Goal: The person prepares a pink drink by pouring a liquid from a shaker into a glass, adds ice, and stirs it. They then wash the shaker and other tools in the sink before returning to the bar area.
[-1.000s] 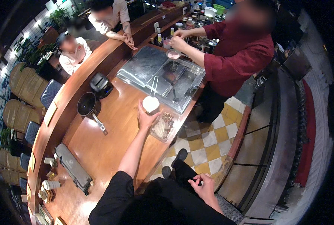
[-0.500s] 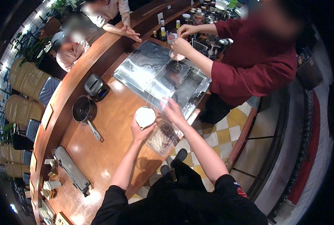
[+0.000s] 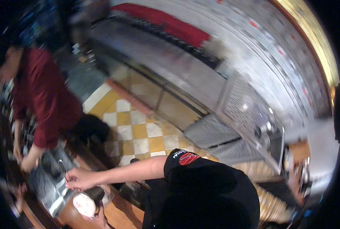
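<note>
My left hand [image 3: 98,218] is at the lower left and grips a round vessel with a white top [image 3: 85,205], perhaps a cup or a small bowl. Faint reddish marks show on the white; motion blur hides the detail. Just above it, my right hand [image 3: 82,179] is closed around a slim metal utensil [image 3: 62,165] with a rounded, loop-like upper end. Whether it is a spoon or tongs I cannot tell. Its lower end comes down close to the vessel's rim. Both hands are over the wooden counter, beside the clear-topped case [image 3: 49,191].
A co-worker in a dark red shirt [image 3: 47,103] stands at the left, both hands over the counter. Yellow and white tiles [image 3: 139,131] cover the floor. Behind runs a long metal work counter [image 3: 170,65], with a perforated metal rack [image 3: 246,99] at its right.
The view has swung far to the right, so the counter now lies at the lower left. My right hand, spread before, is closed on a metal utensil. The white-topped vessel stays in my left hand.
</note>
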{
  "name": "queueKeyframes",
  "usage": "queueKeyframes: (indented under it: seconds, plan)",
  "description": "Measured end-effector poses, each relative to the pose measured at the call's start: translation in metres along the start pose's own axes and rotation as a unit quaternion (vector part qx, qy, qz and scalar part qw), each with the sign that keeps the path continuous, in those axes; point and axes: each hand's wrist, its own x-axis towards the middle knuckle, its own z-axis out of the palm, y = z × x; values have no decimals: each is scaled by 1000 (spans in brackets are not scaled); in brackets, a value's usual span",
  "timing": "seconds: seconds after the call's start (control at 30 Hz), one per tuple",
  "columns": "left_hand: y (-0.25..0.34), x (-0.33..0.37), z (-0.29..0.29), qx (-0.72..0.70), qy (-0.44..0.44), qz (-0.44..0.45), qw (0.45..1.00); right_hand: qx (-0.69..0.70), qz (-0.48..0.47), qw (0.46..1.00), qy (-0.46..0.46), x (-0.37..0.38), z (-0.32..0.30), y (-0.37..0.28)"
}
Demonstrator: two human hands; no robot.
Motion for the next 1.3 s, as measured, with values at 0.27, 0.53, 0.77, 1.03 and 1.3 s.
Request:
queueKeyframes:
  seconds: [0.27, 0.53, 0.77, 1.03, 1.3]
  plan:
    - [12, -46, 148, -97, -312, 98, 940, 9, -101, 945, 312, -218, -119, -26]
    - [160, -196, 332, -145, -589, 140, 782, -39, -138, 824, 548, -510, -177, -81]
    - [245, -385, 478, -162, -779, 221, 563, -24, -164, 667, 726, -766, -176, -99]
    - [309, -599, 597, -184, -891, 243, 337, -589, 151, 334, 720, -1000, -112, -160]
    - [355, -808, 673, -194, -907, 330, 176, -520, 466, 323, 639, -1152, -119, -119]
